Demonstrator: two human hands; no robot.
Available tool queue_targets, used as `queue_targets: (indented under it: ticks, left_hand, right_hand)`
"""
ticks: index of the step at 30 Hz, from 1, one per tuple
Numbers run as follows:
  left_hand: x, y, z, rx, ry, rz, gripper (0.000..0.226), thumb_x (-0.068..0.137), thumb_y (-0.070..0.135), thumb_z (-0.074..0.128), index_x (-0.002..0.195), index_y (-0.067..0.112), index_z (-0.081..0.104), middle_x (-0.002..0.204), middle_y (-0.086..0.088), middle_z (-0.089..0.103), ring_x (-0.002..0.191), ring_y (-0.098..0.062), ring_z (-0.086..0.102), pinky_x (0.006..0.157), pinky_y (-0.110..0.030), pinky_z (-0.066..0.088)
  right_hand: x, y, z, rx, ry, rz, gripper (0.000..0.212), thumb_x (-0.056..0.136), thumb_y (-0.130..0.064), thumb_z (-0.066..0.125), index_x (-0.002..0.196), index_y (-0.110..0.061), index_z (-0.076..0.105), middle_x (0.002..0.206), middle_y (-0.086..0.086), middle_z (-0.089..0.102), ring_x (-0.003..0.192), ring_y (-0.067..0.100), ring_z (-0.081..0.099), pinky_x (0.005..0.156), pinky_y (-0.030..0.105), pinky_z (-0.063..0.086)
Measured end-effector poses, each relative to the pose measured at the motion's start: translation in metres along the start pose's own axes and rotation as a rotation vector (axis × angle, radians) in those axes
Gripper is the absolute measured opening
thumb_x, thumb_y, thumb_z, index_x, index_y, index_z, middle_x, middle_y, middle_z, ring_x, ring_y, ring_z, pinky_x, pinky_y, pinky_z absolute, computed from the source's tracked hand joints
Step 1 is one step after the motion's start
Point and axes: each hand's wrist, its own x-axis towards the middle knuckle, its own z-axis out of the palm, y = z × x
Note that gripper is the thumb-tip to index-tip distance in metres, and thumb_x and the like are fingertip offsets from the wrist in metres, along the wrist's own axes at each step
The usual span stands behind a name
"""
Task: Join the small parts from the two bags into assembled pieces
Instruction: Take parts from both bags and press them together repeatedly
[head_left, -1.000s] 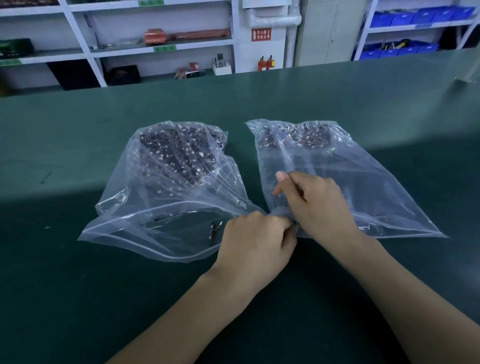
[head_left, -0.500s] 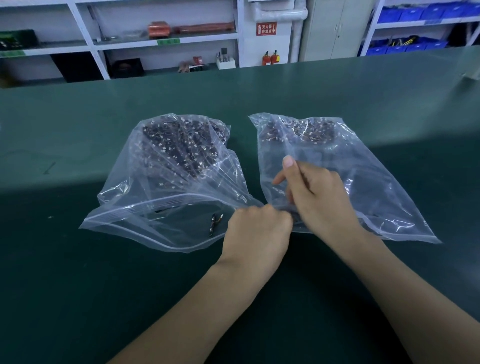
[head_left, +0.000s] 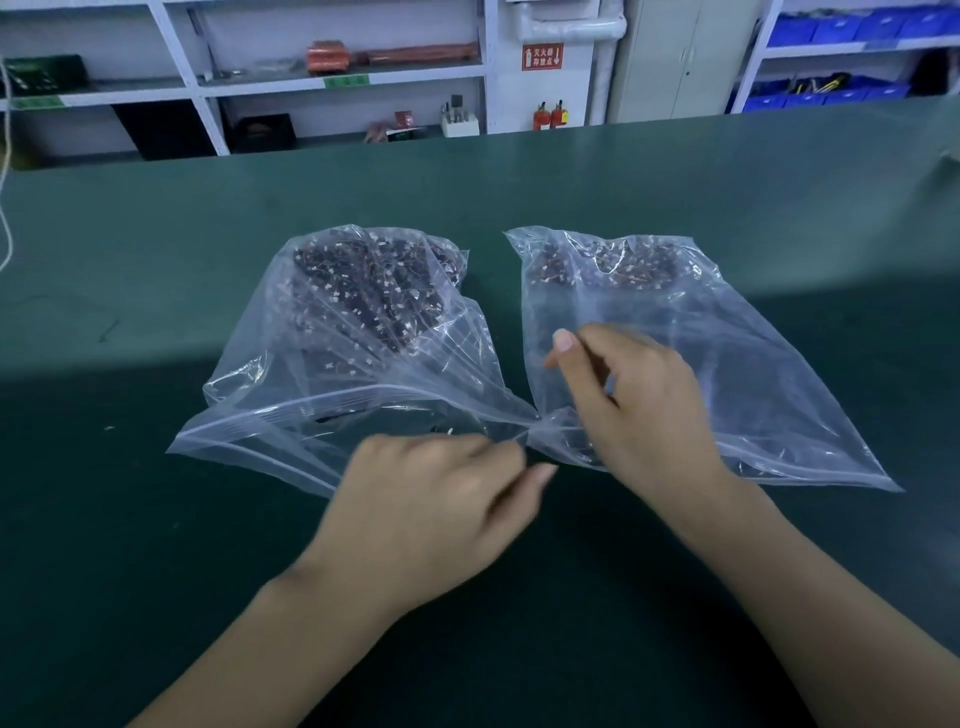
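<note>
Two clear zip bags lie side by side on the green table (head_left: 675, 171). Each has a heap of small dark parts with white bits at its far end. The left bag (head_left: 332, 364) has its mouth gaping toward me. The right bag (head_left: 753, 374) lies flatter. My left hand (head_left: 441, 499) sits at the left bag's mouth with its fingers curled. Its fingertips are hidden, so what they hold cannot be seen. My right hand (head_left: 639, 400) rests on the near left corner of the right bag, its fingers curled into the plastic and its thumb raised. The two bags' near corners bunch together between my hands.
Beyond the table's far edge stand white shelves (head_left: 343, 78) with boxes and tools. Blue bins (head_left: 831, 93) sit on racks at the right, and two small red extinguishers (head_left: 550, 115) are on the floor. A white cord (head_left: 5, 208) hangs at the left edge.
My left hand has slid left from the bunched bag corners to the left bag's mouth. My right hand has lifted its thumb and shifted slightly farther onto the right bag.
</note>
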Motion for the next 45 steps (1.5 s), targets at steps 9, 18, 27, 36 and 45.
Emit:
queue_targets:
  ticks: [9, 18, 27, 36, 45]
  left_hand:
    - [-0.030, -0.043, -0.002, 0.073, -0.165, -0.338, 0.023, 0.094, 0.058, 0.066, 0.096, 0.036, 0.070, 0.068, 0.011, 0.066, 0.066, -0.025, 0.071, 0.052, -0.033, 0.050]
    - [-0.026, -0.049, 0.010, 0.050, -0.286, -0.451, 0.015, 0.094, 0.056, 0.065, 0.098, 0.042, 0.070, 0.078, 0.017, 0.067, 0.077, -0.018, 0.068, 0.058, -0.031, 0.041]
    - [-0.039, -0.036, -0.011, -0.343, 0.020, -0.390, 0.010, 0.095, 0.038, 0.065, 0.086, 0.033, 0.066, 0.065, 0.016, 0.054, 0.052, -0.009, 0.051, 0.046, -0.030, 0.043]
    - [-0.040, -0.039, -0.007, -0.279, 0.158, -0.272, 0.013, 0.099, 0.031, 0.073, 0.101, 0.026, 0.085, 0.087, 0.017, 0.074, 0.056, -0.010, 0.058, 0.047, -0.035, 0.049]
    - [-0.036, -0.036, -0.006, -0.593, 0.223, -0.448, 0.014, 0.094, 0.039, 0.081, 0.106, 0.033, 0.082, 0.095, 0.025, 0.075, 0.073, -0.007, 0.070, 0.060, -0.019, 0.054]
  right_hand:
    - [-0.024, -0.026, 0.018, 0.204, -0.105, -0.248, 0.039, 0.109, -0.034, 0.052, 0.082, -0.011, 0.069, 0.064, -0.006, 0.054, 0.057, 0.014, 0.048, 0.054, 0.036, 0.043]
    - [-0.031, -0.028, 0.025, 0.136, -0.176, -0.276, 0.025, 0.107, -0.031, 0.058, 0.090, -0.018, 0.071, 0.072, -0.016, 0.053, 0.059, 0.012, 0.050, 0.056, 0.034, 0.047]
    - [-0.026, -0.024, 0.022, 0.317, -0.207, -0.139, 0.029, 0.108, -0.032, 0.058, 0.096, -0.014, 0.077, 0.082, -0.007, 0.068, 0.072, 0.018, 0.063, 0.064, 0.017, 0.043]
    - [-0.029, -0.041, 0.016, 0.871, -0.469, 0.237, 0.038, 0.099, -0.054, 0.062, 0.082, -0.023, 0.076, 0.073, 0.009, 0.074, 0.056, 0.025, 0.070, 0.040, 0.029, 0.046]
    - [-0.030, -0.041, 0.016, 0.938, -0.469, 0.268, 0.014, 0.101, -0.025, 0.069, 0.100, -0.016, 0.080, 0.084, 0.009, 0.076, 0.072, 0.026, 0.075, 0.051, 0.031, 0.057]
